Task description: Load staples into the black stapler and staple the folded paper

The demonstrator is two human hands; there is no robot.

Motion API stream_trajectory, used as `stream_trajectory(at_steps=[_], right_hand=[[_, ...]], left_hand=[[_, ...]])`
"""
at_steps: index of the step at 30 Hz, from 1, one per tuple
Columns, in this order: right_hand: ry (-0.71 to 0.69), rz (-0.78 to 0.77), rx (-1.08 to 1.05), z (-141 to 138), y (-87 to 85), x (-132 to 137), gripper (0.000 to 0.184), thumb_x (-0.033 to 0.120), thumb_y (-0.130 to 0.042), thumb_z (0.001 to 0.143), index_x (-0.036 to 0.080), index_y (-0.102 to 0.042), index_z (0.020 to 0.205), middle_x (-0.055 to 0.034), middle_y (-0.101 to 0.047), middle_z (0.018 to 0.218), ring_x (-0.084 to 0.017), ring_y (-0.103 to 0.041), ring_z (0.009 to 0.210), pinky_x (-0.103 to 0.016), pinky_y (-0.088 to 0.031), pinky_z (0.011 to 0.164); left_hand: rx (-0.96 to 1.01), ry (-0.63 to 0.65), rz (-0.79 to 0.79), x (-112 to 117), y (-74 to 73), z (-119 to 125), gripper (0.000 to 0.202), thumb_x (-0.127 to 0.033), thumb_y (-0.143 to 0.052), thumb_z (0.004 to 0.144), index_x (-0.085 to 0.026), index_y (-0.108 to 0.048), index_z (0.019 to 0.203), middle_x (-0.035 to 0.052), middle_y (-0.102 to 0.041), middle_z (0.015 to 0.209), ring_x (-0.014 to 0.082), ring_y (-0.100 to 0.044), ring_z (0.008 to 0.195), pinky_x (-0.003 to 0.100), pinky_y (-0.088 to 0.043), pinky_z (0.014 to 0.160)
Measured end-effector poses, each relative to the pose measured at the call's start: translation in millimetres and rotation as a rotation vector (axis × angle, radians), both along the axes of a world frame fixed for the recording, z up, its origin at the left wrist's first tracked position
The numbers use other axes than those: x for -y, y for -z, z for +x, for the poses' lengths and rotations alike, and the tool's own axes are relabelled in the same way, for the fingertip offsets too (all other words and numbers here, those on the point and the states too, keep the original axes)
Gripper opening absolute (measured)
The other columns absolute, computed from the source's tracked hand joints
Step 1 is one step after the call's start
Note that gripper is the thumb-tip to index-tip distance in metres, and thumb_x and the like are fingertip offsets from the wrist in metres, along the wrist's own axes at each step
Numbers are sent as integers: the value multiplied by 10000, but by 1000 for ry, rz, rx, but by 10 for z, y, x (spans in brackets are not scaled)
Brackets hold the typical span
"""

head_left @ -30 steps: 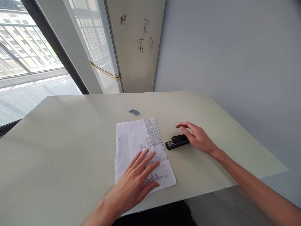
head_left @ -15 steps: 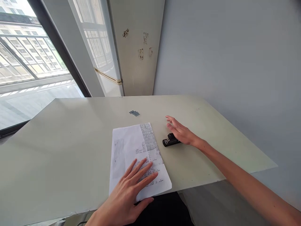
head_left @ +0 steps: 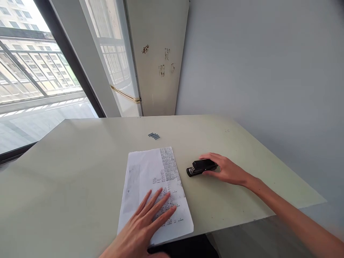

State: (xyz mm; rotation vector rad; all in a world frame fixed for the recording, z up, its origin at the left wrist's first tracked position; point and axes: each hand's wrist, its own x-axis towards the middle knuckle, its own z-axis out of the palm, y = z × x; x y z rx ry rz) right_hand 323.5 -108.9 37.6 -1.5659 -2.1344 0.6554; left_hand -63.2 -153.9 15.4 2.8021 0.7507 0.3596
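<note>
Right hand [head_left: 227, 170] closed about the rear of a black stapler [head_left: 202, 165]; thumb along the near side, fingers over the far side. Stapler's front end points toward the printed paper [head_left: 147, 165], just right of it, on the pale table [head_left: 80, 190]. Left hand [head_left: 142, 218] palm down, fingers loosely spread, gripping nothing, laid over the paper's lower half. Print: dense block at upper right edge, scattered lines below, partly under the fingers; characters too small to read. Staple strips [head_left: 154, 136] lie slanted beyond the paper's top edge.
</note>
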Motion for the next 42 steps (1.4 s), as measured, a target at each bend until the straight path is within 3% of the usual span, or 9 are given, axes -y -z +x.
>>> stream_trajectory(at_steps=[2, 5, 9, 18, 28, 32, 35, 39, 42], right_hand=[[44, -1, -31, 116, 105, 43, 371, 578, -588, 988, 346, -641, 1273, -33, -715, 1278, -274, -672, 1119, -436, -547, 970], [130, -27, -66, 216, 271, 34, 321, 574, -595, 983, 342, -670, 1191, -27, -736, 1142, -263, -671, 998, -416, -559, 888], [216, 7, -90, 206, 415, -100, 354, 602, -598, 969, 341, -672, 1196, -33, -732, 1096, -261, -667, 966, -385, -564, 806], [250, 162, -147, -90, 552, -943, 390, 572, -638, 933, 278, -682, 1185, -39, -718, 957, -213, -624, 705, -374, -541, 693], [103, 125, -207, -790, 430, -1704, 332, 409, -686, 939, 275, -688, 1242, -57, -753, 1186, -255, -698, 1078, -402, -540, 960], [151, 82, -173, -785, 293, -1333, 624, 479, -607, 981, 242, -472, 1542, -152, -537, 1557, -334, -541, 1402, -512, -484, 1104], [171, 33, -93, -572, 281, -703, 674, 551, -504, 1024, 295, -345, 1626, -88, -414, 1666, -303, -387, 1536, -517, -394, 1222], [269, -51, 83, -224, 527, 58, 653, 612, -400, 1047, 362, -311, 1644, 7, -273, 1736, -301, -210, 1606, -543, -363, 1253], [388, -15, 201, 35, 808, 288, 649, 594, -319, 1069, 304, -319, 1650, -8, -221, 1750, -308, -146, 1616, -570, -292, 1281]], left_hand=[[9, -53, 30, -88, 29, -129, 1053, -822, -593, 840, -328, -196, 1680, 57, -312, 1685, 423, -295, 1540, 616, -454, 1144], [22, -241, 135, -246, 119, -365, 789, -611, -518, 1015, -339, -191, 1679, 39, -314, 1690, 381, -325, 1539, 618, -419, 1168], [-42, -384, 260, -357, 234, -590, 716, -516, -524, 1036, -343, -238, 1668, 30, -326, 1690, 390, -350, 1526, 647, -438, 1139], [-82, -293, 315, -247, 213, -526, 743, -496, -597, 998, -298, -307, 1654, 49, -362, 1674, 360, -396, 1511, 596, -393, 1193], [-111, -235, 315, -207, 162, -155, 718, -453, -591, 1011, -261, -321, 1648, 82, -356, 1673, 345, -381, 1524, 586, -390, 1205], [-43, -231, 276, -298, 228, 265, 662, -452, -594, 1014, -254, -386, 1611, 96, -363, 1671, 356, -369, 1529, 614, -399, 1197], [15, -219, 192, -399, 273, 678, 584, -445, -597, 1012, -228, -472, 1540, 106, -384, 1662, 364, -363, 1531, 639, -400, 1194], [107, -193, 41, -542, 333, 1337, 564, -422, -669, 965, -211, -525, 1468, 109, -420, 1647, 378, -322, 1547, 653, -343, 1231], [192, -161, -50, -659, 386, 1782, 495, -435, -647, 983, -198, -558, 1408, 110, -478, 1613, 370, -316, 1554, 646, -303, 1255]])
